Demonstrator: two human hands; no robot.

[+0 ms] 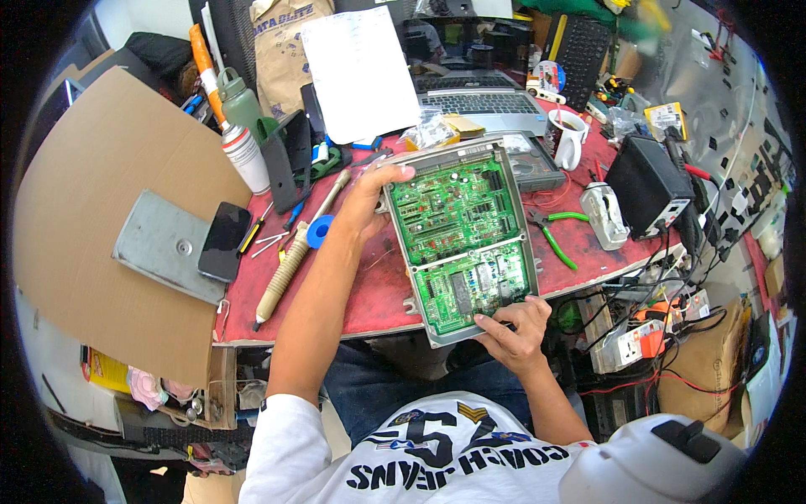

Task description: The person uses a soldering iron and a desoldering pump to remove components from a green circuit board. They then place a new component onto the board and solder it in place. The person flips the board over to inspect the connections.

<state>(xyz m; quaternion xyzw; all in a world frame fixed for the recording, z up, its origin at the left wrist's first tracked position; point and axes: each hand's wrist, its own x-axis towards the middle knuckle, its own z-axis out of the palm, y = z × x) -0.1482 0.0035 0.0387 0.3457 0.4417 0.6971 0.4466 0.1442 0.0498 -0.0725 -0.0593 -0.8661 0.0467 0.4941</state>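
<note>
A green circuit board (449,210) sits in an open grey metal housing, tilted toward me above the table's front edge. My left hand (374,202) grips the housing's upper left side, thumb over the rim. At its lower right edge, my right hand (517,333) pinches the housing, with the fingertips by the board's bottom corner. A silver crossbar divides the board into two sections. Left of my left forearm lie a ribbed tan tool (285,273) and a blue ring-shaped roll (319,232). Pliers with green handles (557,238) rest to the right of the housing.
A grey metal plate (159,244) and a black phone (224,242) lie on cardboard (92,181) at left. Beyond the board stand a laptop (474,105), a multimeter (541,164) and a mug (567,139). A black box (646,186) and tangled cables are at right.
</note>
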